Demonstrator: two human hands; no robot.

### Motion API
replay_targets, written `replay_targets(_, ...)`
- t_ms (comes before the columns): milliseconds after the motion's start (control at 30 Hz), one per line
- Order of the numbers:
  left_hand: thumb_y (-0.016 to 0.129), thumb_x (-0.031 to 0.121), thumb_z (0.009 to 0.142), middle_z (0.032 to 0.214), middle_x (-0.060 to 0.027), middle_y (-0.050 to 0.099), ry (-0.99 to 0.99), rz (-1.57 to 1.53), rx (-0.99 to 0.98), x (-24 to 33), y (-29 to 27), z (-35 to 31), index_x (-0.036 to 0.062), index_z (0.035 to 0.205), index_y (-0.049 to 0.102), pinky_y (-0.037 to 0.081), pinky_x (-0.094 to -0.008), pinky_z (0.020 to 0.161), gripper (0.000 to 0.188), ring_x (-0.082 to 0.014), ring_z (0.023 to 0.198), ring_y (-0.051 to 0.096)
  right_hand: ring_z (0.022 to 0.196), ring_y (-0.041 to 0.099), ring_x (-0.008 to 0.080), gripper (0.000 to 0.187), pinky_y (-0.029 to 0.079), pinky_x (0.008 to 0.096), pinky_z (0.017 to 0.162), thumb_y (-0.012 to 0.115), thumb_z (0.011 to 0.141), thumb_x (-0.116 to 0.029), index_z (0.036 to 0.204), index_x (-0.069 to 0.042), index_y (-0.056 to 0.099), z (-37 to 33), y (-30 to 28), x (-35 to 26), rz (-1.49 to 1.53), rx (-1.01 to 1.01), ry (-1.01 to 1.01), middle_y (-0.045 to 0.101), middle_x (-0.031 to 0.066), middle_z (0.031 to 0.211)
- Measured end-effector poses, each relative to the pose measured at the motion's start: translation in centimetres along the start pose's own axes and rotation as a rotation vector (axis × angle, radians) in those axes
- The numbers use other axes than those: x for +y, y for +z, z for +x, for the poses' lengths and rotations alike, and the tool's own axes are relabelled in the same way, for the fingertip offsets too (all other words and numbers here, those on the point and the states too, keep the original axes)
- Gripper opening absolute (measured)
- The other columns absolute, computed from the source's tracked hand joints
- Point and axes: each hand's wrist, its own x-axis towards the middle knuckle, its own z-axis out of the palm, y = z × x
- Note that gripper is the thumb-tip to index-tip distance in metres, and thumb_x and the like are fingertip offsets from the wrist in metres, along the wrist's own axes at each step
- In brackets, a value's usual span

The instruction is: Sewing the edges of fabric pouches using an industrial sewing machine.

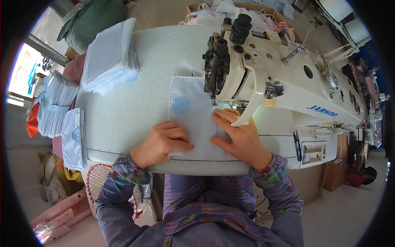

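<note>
Hands press flat on a pale blue fabric piece (193, 119) lying on the table (135, 111) in front of an industrial sewing machine (284, 78); the left hand (162, 142) rests palm down on the near left part of the cloth, fingers spread, gripping nothing; the right hand (240, 138) lies open on its right side, fingertips just beside the presser foot (220, 103) (the needle itself is hidden behind the machine head). Risk, as I judge it: those right fingertips sit very near the stitching point, so a slip could bring them under the needle; uneven pressure between the two hands could skew the seam or pucker the cloth. A stack of similar blue pieces (111, 57) sits at the far left of the table; small black snips (297, 144) lie to the right.
</note>
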Motion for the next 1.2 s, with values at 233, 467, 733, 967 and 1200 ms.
replay_targets(233,0.078,0.000,0.066,0.091,0.0006,0.071,0.001,-0.034,0.077,-2.8,-0.5,2.3,0.0149,0.096,0.084,0.056,-0.0409,0.085,0.034,-0.0264,0.093,0.068,0.132,0.066,0.0378,0.063,0.054,0.0492,0.106,0.091,0.086,-0.028,0.141,-0.004,0.071,0.2,0.2,-0.1,0.012,0.023,-0.014,0.067,0.0102,0.147)
replay_targets(467,0.075,-0.006,0.065,0.088,-0.0002,0.069,-0.029,-0.002,0.096,-4.7,-0.6,3.9,0.0138,0.098,0.087,0.054,-0.0403,0.085,0.041,-0.0267,0.091,0.067,0.133,0.066,0.0388,0.064,0.055,0.0508,0.107,0.090,0.087,-0.028,0.143,-0.005,0.070,0.2,0.2,-0.1,0.001,0.017,0.008,0.066,0.0105,0.148)
replay_targets(733,0.075,-0.005,0.065,0.087,0.0004,0.064,-0.099,0.128,0.165,-3.7,0.6,4.7,0.0181,0.098,0.085,0.057,-0.0407,0.075,0.041,-0.0268,0.084,0.066,0.130,0.067,0.0386,0.059,0.055,0.0506,0.107,0.088,0.090,-0.026,0.142,-0.005,0.071,0.3,0.3,-0.1,-0.010,0.048,0.002,0.066,0.0117,0.147)
replay_targets(967,0.074,-0.002,0.070,0.086,0.0010,0.064,-0.217,0.304,0.247,0.3,3.0,5.8,0.0184,0.103,0.085,0.058,-0.0409,0.069,0.041,-0.0264,0.081,0.066,0.125,0.069,0.0388,0.046,0.054,0.0498,0.102,0.079,0.095,-0.012,0.139,-0.003,0.072,0.2,0.7,0.2,0.017,0.094,-0.004,0.068,0.0134,0.143)
replay_targets(1200,0.074,0.004,0.078,0.098,0.0005,0.072,-0.229,0.383,0.313,1.7,4.2,5.6,0.0154,0.113,0.083,0.064,-0.0427,0.087,0.037,-0.0260,0.090,0.073,0.120,0.070,0.0407,0.048,0.055,0.0490,0.102,0.068,0.091,0.007,0.138,-0.006,0.073,0.2,0.9,1.0,0.059,0.168,-0.014,0.071,0.0142,0.139)
